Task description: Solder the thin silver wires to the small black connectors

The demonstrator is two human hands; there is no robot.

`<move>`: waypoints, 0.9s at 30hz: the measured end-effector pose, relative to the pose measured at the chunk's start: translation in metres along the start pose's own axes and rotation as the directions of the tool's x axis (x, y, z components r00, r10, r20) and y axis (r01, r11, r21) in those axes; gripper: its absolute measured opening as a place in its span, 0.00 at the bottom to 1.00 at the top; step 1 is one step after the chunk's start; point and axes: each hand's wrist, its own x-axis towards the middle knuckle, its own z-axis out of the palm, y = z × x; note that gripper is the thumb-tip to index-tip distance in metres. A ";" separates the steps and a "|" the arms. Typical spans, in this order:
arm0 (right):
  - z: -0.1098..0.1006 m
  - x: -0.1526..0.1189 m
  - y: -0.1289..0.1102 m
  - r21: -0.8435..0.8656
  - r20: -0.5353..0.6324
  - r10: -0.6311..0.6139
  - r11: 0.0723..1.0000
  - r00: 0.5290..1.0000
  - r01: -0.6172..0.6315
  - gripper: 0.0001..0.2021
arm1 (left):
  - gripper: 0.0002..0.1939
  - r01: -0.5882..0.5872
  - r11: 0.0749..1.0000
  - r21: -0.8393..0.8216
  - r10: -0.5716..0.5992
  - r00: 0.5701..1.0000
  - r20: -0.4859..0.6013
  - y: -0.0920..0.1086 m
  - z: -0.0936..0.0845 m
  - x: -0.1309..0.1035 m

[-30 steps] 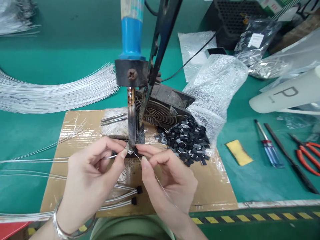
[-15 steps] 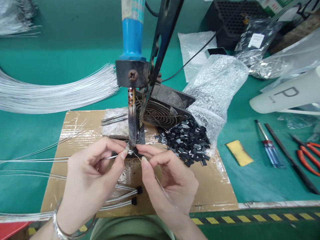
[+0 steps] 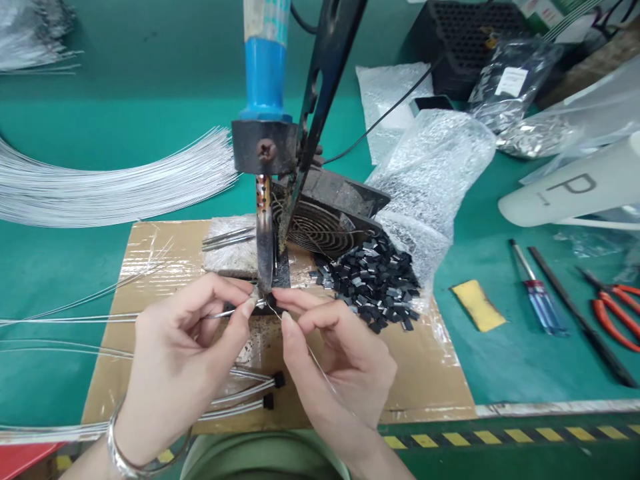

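Note:
A soldering iron (image 3: 265, 227) with a blue handle hangs tip-down in a black clamp, its tip right above my fingertips. My left hand (image 3: 195, 347) is closed in a pinch on white wires (image 3: 117, 320) just left of the tip. Between thumb and fingers of my right hand (image 3: 340, 353) runs a thin solder wire (image 3: 323, 370), its end reaching toward the tip. A small black connector (image 3: 271, 300) sits at the tip by my right fingertips, partly hidden. Two wired black connectors (image 3: 269, 401) lie on the cardboard (image 3: 425, 393) below.
A heap of black connectors (image 3: 375, 287) lies right of the iron, before a round-grilled fan (image 3: 320, 227). A bundle of white wires (image 3: 115, 193) spreads at left. Further right are a yellow sponge (image 3: 479, 305), a screwdriver (image 3: 543, 300), a black rod (image 3: 583, 317) and orange-handled pliers (image 3: 615, 310).
Both hands stay almost still under the iron. The thumb of my right hand has shifted very slightly up and left along the solder wire.

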 end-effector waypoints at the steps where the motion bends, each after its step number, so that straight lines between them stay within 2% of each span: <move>1: 0.000 0.000 0.000 0.002 -0.001 -0.001 1.000 1.000 0.001 0.10 | 0.03 -0.005 1.000 0.005 0.005 1.000 -0.004 -0.001 0.000 0.000; 27: 0.000 -0.001 0.004 0.051 -0.001 -0.013 0.999 1.000 0.013 0.11 | 0.03 -0.002 1.000 0.021 0.002 1.000 0.003 -0.003 -0.001 0.000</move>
